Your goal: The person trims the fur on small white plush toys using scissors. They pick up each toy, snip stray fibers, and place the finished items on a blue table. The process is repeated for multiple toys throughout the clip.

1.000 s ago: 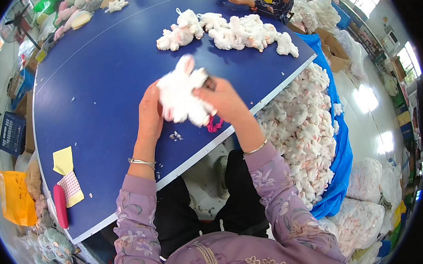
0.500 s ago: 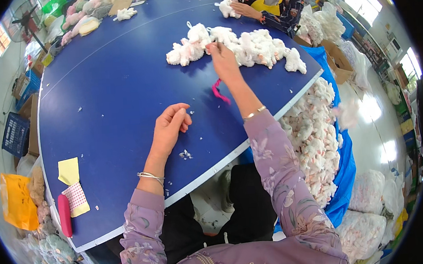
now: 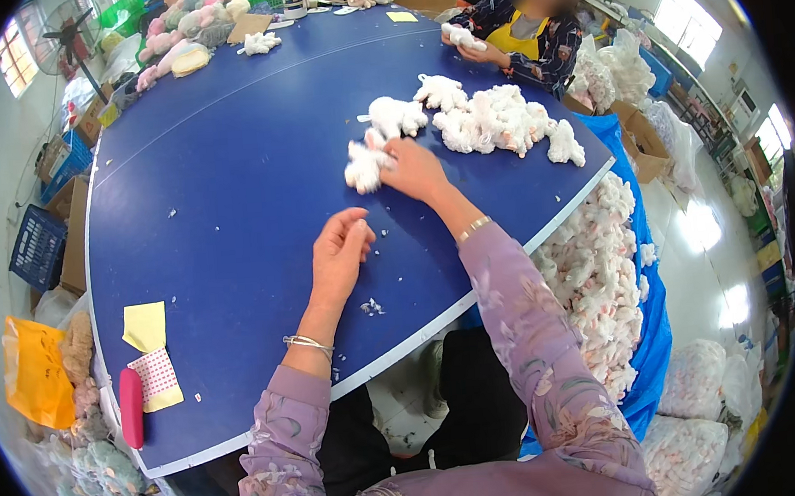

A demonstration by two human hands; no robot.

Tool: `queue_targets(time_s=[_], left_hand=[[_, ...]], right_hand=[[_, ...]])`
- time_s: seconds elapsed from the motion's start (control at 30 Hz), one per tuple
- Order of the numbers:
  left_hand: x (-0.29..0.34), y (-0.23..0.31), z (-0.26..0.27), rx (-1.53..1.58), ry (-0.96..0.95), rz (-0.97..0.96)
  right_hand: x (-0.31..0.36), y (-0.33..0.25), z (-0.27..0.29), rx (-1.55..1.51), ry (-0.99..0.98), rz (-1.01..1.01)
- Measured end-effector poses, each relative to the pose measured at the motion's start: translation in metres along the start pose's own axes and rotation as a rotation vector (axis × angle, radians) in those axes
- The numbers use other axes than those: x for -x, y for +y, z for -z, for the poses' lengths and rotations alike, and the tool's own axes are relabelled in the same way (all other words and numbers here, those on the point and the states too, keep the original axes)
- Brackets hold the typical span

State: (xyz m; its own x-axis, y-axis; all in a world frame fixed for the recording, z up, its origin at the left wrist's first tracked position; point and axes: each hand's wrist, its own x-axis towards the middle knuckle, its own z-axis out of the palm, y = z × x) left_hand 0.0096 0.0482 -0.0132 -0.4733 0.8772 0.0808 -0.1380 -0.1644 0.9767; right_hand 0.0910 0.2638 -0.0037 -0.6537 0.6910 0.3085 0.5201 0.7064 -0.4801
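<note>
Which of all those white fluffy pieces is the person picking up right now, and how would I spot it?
Start at the big blue table and find the heap of white plush pieces near its far right edge. Just left of that heap, the person's right hand grips one small white plush piece. It lies apart from the heap, the only one under that person's fingers.

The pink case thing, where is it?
In the head view, the pink case lies at the blue table's near-left edge, beside a dotted cloth and a yellow cloth.

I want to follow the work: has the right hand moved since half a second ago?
Yes. The right hand drew back from the white pile toward the person, gripping a white piece.
</note>
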Motion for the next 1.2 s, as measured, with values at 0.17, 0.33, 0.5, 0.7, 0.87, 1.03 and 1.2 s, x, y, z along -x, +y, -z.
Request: queue_targets(time_s=[0.17, 0.33, 0.5, 0.7, 0.87, 1.03, 1.2], left_hand=[[-0.003, 0.005, -0.001, -0.011, 0.182, -0.053], [-0.004, -0.003, 0.007, -0.126, -0.122, 0.128], [0.006, 0.005, 0.006, 0.193, -0.128, 0.149], [0.011, 0.008, -0.004, 0.111, -0.139, 0.032], [0.007, 0.005, -0.006, 0.329, 0.088, 0.139], [0.004, 0.015, -0.005, 0.507, 0.201, 0.08], [0.003, 0.008, 0.005, 0.608, 0.072, 0.076]], right_hand=[[0.076, -0.017, 0.024, -0.501, -0.05, 0.051], [0.118, -0.062, 0.057, -0.489, -0.169, 0.218], [0.131, -0.073, 0.052, -0.729, 0.103, -0.034], [0.128, -0.063, 0.04, -0.798, 0.042, -0.017], [0.127, -0.063, 0.036, -0.877, 0.085, -0.147], [0.123, -0.067, 0.034, -1.232, 0.156, -0.257], [0.119, -0.067, 0.032, -1.358, 0.15, -0.354]])
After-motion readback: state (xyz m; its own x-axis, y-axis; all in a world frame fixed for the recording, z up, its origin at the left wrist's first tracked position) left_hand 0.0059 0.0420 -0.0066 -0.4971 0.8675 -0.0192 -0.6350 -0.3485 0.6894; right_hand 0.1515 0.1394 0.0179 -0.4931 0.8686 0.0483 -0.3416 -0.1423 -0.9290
